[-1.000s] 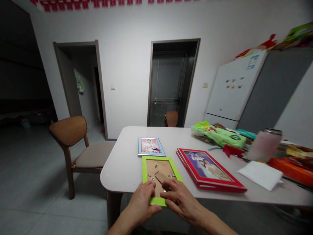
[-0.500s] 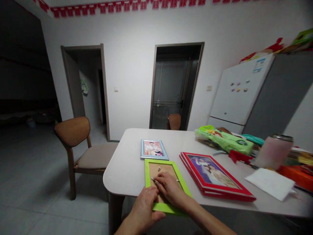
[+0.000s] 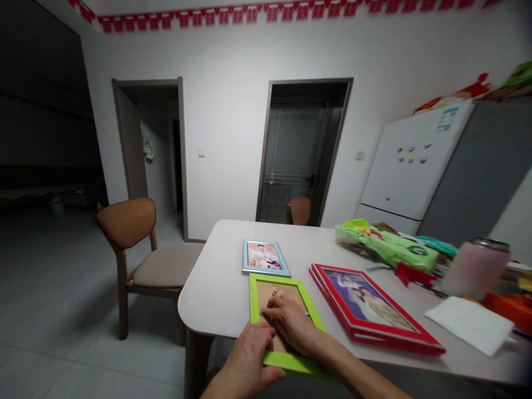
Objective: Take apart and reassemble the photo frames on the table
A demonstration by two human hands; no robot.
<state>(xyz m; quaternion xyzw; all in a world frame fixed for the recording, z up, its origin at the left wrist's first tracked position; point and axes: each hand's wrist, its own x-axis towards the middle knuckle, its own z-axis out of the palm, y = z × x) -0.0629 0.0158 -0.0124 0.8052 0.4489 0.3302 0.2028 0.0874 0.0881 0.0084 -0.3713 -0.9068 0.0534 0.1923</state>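
Note:
A lime-green picture frame (image 3: 254, 299) lies face down at the table's near edge, its brown backing board (image 3: 291, 292) showing. My left hand (image 3: 251, 354) grips the frame's lower left corner, thumb on the near side. My right hand (image 3: 288, 321) rests over the board, its fingers drawn together at a small metal clip (image 3: 261, 314) on the left inner edge. That clip is mostly hidden by the fingertips. Another metal clip (image 3: 307, 313) sits on the right inner edge, and a small metal hanger (image 3: 275, 292) is near the top of the board.
Beyond the green frame lies a light-blue framed photo (image 3: 266, 257). Two stacked red frames (image 3: 366, 302) lie to the right. Farther right are a green packet (image 3: 390, 246), a pink jar (image 3: 476, 269) and white paper (image 3: 469, 324). A wooden chair (image 3: 128, 221) stands left of the table (image 3: 208, 282).
The whole view has shifted slightly, so things appear a little farther right and lower. My right fingertips now cover more of the left clip. My left hand keeps its grip on the frame.

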